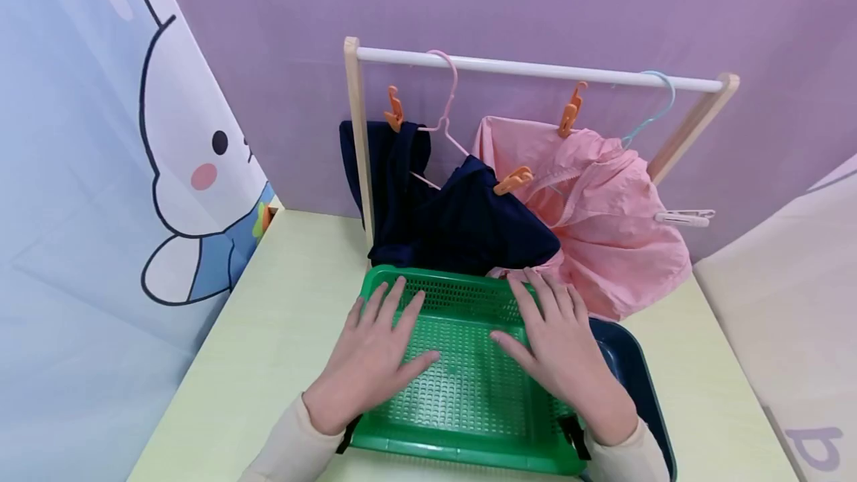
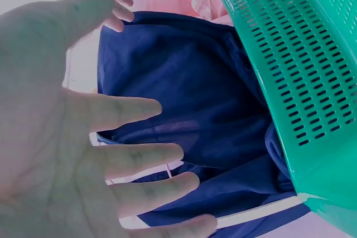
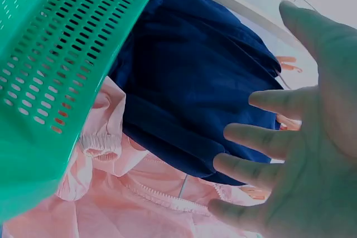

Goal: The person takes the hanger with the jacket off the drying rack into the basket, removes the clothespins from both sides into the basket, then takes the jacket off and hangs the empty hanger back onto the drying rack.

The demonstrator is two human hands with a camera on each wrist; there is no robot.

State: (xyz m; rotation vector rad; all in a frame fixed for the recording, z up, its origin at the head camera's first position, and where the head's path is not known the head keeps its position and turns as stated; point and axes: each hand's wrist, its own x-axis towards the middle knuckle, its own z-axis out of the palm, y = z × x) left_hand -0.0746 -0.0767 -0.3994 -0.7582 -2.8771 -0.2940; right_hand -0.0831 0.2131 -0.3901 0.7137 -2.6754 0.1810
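Both hands hover palm down over a green plastic basket (image 1: 462, 378), fingers spread and holding nothing. My left hand (image 1: 368, 355) is above the basket's left side, and my right hand (image 1: 562, 341) above its right side. Just behind the basket a navy garment (image 1: 462, 222) hangs on a pink hanger (image 1: 447, 95). To its right a pink jacket (image 1: 623, 229) hangs on a light blue hanger (image 1: 659, 106). In the left wrist view the spread left fingers (image 2: 145, 157) appear in front of the navy cloth. The right wrist view shows the right fingers (image 3: 256, 137) likewise straight.
A clothes rack with a white rail (image 1: 535, 67) and wooden posts stands at the back. Orange clips (image 1: 512, 181) and a white clip (image 1: 684, 218) are on the clothes. A dark blue tub (image 1: 629, 363) sits partly under the basket at right, on the pale table (image 1: 268, 363).
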